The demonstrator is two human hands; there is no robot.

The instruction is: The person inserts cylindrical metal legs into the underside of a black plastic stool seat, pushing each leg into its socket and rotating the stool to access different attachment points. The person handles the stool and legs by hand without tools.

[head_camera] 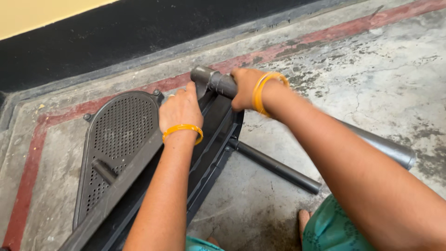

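Right hand [245, 87] closed around grey pipe [218, 82], top centre of frame. Pipe long axis runs from upper centre down to right edge, passing under right forearm. Left hand [180, 109] lies on top edge of black plastic chair [121, 135] on its side, just left of pipe end; fingers curl over edge, how firm cannot tell. 1 chair leg [274, 166] points lower right. Concrete floor [371, 79] beneath.

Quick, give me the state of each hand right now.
Left hand: resting on the edge of the dark plastic frame, fingers hidden, grip cannot be told.
Right hand: closed around the grey tube.
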